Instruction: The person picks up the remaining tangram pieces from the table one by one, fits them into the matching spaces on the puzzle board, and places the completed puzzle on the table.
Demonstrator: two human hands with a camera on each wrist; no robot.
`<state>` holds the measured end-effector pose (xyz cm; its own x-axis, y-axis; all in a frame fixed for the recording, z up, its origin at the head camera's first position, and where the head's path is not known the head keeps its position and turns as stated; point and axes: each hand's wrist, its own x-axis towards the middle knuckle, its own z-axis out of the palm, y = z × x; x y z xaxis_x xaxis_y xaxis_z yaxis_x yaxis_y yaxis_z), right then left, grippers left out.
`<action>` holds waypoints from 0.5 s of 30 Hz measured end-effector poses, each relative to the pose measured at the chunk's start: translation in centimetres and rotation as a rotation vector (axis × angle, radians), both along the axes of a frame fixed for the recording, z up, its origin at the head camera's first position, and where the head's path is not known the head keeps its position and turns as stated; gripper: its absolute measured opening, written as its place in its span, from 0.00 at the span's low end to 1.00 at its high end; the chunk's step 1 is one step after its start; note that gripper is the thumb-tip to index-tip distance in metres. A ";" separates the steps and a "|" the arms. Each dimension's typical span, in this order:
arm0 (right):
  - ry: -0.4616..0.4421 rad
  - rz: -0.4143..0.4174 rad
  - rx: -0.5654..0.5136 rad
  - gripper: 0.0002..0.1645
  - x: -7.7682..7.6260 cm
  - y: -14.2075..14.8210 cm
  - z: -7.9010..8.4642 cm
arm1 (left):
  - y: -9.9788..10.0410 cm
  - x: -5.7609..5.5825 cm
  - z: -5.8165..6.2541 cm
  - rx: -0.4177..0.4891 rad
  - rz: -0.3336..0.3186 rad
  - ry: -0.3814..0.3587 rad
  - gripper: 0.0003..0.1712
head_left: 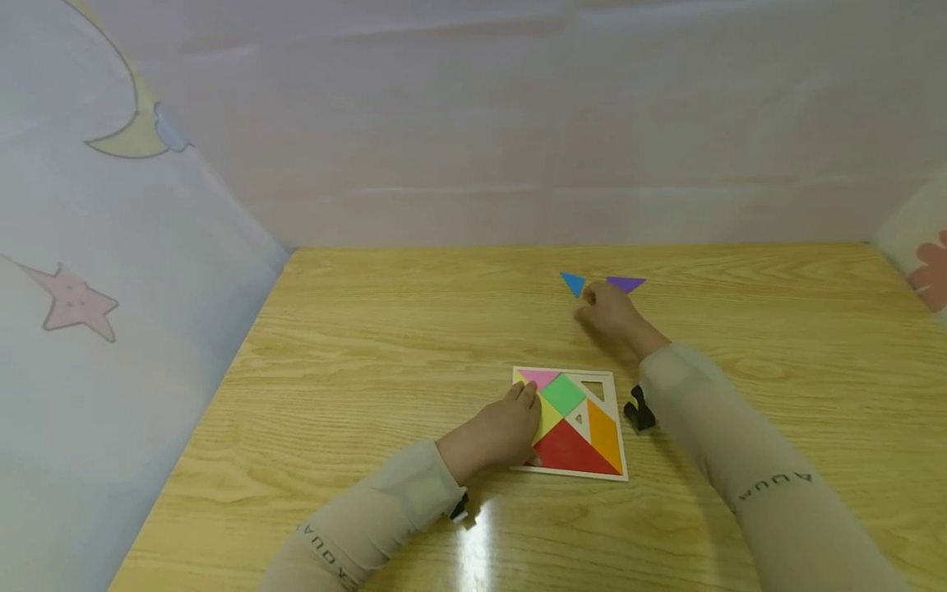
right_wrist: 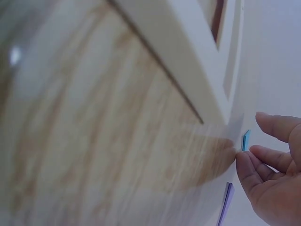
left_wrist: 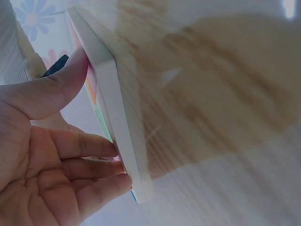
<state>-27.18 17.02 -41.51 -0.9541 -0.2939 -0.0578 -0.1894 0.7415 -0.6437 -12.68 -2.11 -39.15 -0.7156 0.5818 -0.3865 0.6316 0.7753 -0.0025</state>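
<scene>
A square tangram board (head_left: 624,448) with a pale frame lies on the table. In it are a pink piece (head_left: 538,377), a green square (head_left: 564,395), a yellow piece (head_left: 548,418), a red triangle (head_left: 577,451) and an orange parallelogram (head_left: 603,433). My left hand (head_left: 506,429) rests on the board's left side, fingertips and thumb touching it and partly hiding the yellow piece. Farther back, my right hand (head_left: 612,314) is beside a blue triangle (head_left: 573,284), thumb apart from the fingers in the right wrist view. A purple triangle (head_left: 625,284) lies just behind that hand, partly covered.
Two triangular cutouts show in the board, one at its upper right corner. The wooden table (head_left: 370,329) meets a pale cloth backdrop (head_left: 444,164) behind the loose triangles. Black wrist straps show at both sleeves, one strap (head_left: 639,410) close to the board's right edge.
</scene>
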 end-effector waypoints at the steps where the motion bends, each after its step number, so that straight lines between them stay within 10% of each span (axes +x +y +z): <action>1: 0.004 0.000 0.005 0.22 -0.1 0.0 0.0 | 0.0 0.0 0.0 0.000 0.002 -0.002 0.46; 15: 0.030 0.048 0.122 0.13 -1.4 -0.1 0.1 | 0.3 -0.1 0.1 -0.001 0.027 -0.025 0.46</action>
